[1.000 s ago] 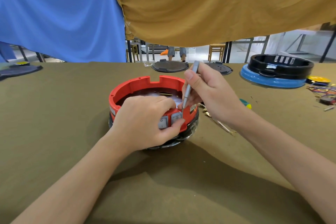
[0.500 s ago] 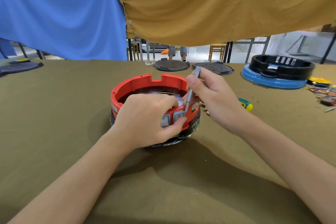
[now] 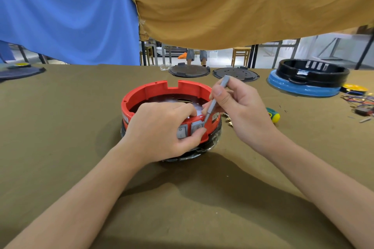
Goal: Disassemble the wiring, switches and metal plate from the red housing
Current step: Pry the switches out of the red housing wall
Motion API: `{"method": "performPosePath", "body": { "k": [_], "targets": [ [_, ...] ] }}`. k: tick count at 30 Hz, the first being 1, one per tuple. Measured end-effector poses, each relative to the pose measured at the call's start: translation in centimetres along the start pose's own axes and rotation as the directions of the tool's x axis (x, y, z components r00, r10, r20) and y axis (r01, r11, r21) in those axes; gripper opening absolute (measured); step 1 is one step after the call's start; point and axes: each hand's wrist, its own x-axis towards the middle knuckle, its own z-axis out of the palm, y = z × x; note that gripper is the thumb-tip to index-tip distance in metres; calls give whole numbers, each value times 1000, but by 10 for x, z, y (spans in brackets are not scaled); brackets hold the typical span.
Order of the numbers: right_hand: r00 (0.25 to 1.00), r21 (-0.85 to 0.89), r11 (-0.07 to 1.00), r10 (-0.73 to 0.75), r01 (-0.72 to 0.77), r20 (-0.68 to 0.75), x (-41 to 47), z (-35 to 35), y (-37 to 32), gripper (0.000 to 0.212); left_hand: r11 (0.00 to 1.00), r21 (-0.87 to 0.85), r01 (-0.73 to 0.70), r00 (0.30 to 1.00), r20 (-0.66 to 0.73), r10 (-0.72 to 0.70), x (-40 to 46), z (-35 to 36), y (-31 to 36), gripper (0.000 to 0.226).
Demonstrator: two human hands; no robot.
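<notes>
A round red housing (image 3: 153, 92) sits on the olive cloth at the centre, on a black base. Two grey rocker switches (image 3: 182, 131) are set in its near wall. My left hand (image 3: 162, 127) grips that near wall, fingers curled over the rim and thumb pressed under the right-hand switch. My right hand (image 3: 238, 107) holds a thin grey tool (image 3: 216, 99) like a pen. Its tip touches the rim just above the right-hand switch. The dark perforated metal plate (image 3: 182, 100) shows inside the housing; wiring inside is hidden.
A green-and-yellow screwdriver handle (image 3: 273, 114) lies right of the housing. A black ring on a blue base (image 3: 307, 82) stands at the far right, with loose coloured wires (image 3: 360, 103) beside it. Two dark round lids (image 3: 190, 70) lie at the back; another dark lid (image 3: 20, 71) lies far left.
The view has shifted slightly. My right hand has tilted the grey tool a little, keeping its tip at the switch edge. My left hand keeps its grip on the housing.
</notes>
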Motion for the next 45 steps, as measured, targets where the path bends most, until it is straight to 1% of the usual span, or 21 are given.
{"method": "performPosePath", "body": {
  "k": [2, 4, 7, 10, 15, 18, 22, 25, 30, 33, 37, 39, 42, 45],
  "targets": [
    [1000, -13, 1000, 18, -18, -10, 0, 1, 1, 30, 1000, 4, -4, 1000, -3, 4, 0, -1, 2, 35],
    [998, -47, 997, 54, -55, -18, 3, 1, 1, 27, 1000, 10, -8, 1000, -11, 8, 1, -2, 3, 34],
    [994, -103, 989, 105, -104, 4, 9, -1, 0, 26, 1000, 0, -8, 1000, -9, 8, 1, -2, 3, 33],
    [990, -81, 989, 130, -126, 45, 10, -2, -4, 25, 1000, -15, -4, 1000, -7, 4, 1, -2, 3, 32],
    [996, 45, 996, 74, -71, -49, 3, -1, -3, 22, 1000, -25, 0, 1000, 13, 0, 1, -2, 2, 33],
    [997, -8, 998, 66, -66, -25, 2, -1, -3, 21, 1000, -20, 1, 1000, 12, -1, 0, -3, 3, 32],
    [992, -15, 992, 125, -126, -32, 6, 0, -2, 25, 1000, -11, -6, 1000, -7, 6, 1, -3, 4, 32],
    [987, -51, 986, 159, -158, 20, 13, 0, -5, 29, 1000, -6, -19, 999, -29, 19, 1, -3, 5, 31],
    [966, -69, 974, 221, -214, 135, 23, -4, -14, 28, 1000, -10, -20, 999, -29, 19, 1, -2, 4, 33],
    [967, -45, 976, 217, -212, 135, 22, -4, -12, 27, 1000, -20, -4, 1000, -23, 4, 0, -1, 3, 32],
    [988, 14, 989, 150, -150, 32, 12, -4, -3, 27, 999, -44, 6, 999, -41, -8, 1, 1, 2, 31],
    [992, 18, 992, 126, -126, 11, 9, -4, -1, 27, 999, -46, 18, 999, -38, -20, 1, 0, 3, 33],
    [992, -19, 992, 123, -122, 20, 8, -2, -2, 28, 998, -47, 31, 999, -28, -32, 1, -1, 5, 34],
    [986, -54, 987, 156, -154, 50, 11, -1, -4, 28, 999, -27, 24, 999, -33, -25, 1, -1, 5, 35]
  ]
}}
